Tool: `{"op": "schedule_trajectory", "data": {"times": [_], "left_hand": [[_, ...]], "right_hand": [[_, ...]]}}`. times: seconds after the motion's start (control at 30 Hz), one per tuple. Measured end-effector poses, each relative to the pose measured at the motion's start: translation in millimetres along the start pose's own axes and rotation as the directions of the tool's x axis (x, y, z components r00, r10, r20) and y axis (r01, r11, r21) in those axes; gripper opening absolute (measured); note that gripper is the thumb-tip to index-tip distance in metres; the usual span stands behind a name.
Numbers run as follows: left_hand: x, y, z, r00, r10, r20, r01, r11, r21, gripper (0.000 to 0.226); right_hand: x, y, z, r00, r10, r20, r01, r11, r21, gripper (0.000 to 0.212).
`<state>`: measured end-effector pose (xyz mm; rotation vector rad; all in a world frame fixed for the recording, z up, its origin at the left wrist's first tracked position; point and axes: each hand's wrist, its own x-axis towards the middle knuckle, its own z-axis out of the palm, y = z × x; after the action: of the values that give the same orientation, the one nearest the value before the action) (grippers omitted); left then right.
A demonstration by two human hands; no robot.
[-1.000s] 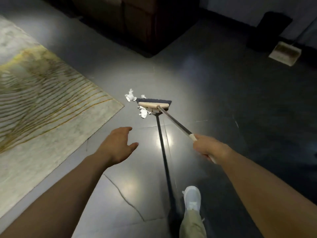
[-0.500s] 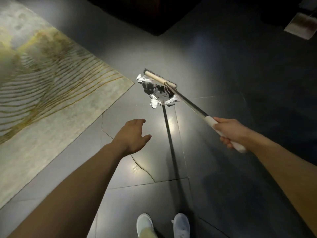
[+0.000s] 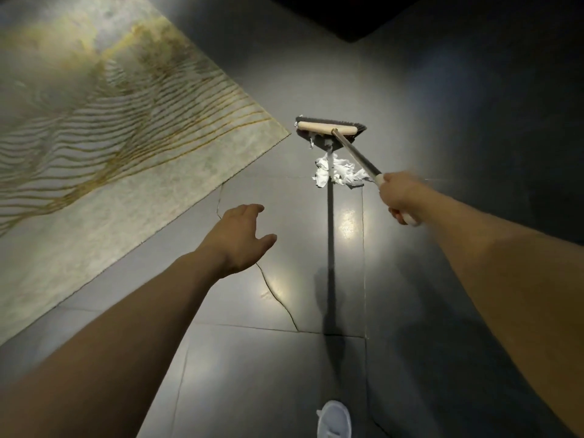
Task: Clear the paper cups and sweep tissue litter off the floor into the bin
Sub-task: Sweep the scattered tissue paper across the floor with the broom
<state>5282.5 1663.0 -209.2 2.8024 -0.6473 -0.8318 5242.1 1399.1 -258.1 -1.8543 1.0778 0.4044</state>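
Head view, looking down at a dark tiled floor (image 3: 284,358) lit by one bright patch. The broom (image 3: 330,128) stands on the floor with its pale wooden head bar lying nearly level across the picture, left to right, and its dark bristles showing along the far edge of the bar. Its long handle runs from the middle of that bar down and to the right, toward the person, so the broom points away and to the left.

The right hand (image 3: 398,197) holds the white grip at the near end of the handle, its fingers curled round it. The tissue litter (image 3: 339,173), a crumpled white heap, lies on the floor on the near side of the broom head, under the handle, between the head and the right hand; a few small scraps sit right against the bar.

The left hand (image 3: 240,238) hovers palm down, nearer than the broom head and to its left, with fingers relaxed, loosely spread and holding nothing.

A pale rug (image 3: 110,137) with gold wavy lines lies left of the broom head, its corner close to the bar's left end. A white shoe (image 3: 334,418) shows well below the broom head, at the bottom edge.
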Motion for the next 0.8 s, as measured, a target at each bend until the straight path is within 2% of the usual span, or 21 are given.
{"op": "schedule_trajectory", "data": {"times": [0.07, 0.27, 0.43, 0.57, 0.7, 0.8], "left_hand": [[3, 2, 3, 1.0, -0.013, 0.002, 0.013, 1.0, -0.01, 0.064], [-10, 18, 13, 1.0, 0.004, 0.013, -0.003, 1.0, -0.019, 0.063], [-49, 17, 29, 0.999, 0.031, 0.025, -0.03, 0.999, -0.034, 0.063], [-102, 11, 43, 0.998, 0.061, 0.013, -0.06, 0.998, -0.031, 0.063], [-171, 0, 66, 0.996, 0.091, -0.006, -0.091, 0.996, -0.022, 0.063], [-224, -13, 89, 0.994, 0.112, 0.014, -0.112, 0.994, -0.018, 0.064]], "right_hand": [[-5, 18, 9, 0.999, -0.026, 0.019, 0.027, 0.997, -0.077, 0.037], [-39, 59, 11, 0.998, 0.026, 0.057, -0.013, 0.978, -0.207, 0.052], [-98, 95, 32, 0.989, 0.11, 0.102, -0.101, 0.991, -0.09, 0.064], [-162, 132, 58, 0.987, 0.112, 0.112, -0.098, 0.988, -0.121, 0.059], [-253, 160, 82, 0.989, 0.077, 0.127, -0.055, 0.985, -0.166, 0.044], [-324, 182, 105, 0.988, 0.076, 0.138, -0.042, 0.972, -0.231, 0.05]]}}
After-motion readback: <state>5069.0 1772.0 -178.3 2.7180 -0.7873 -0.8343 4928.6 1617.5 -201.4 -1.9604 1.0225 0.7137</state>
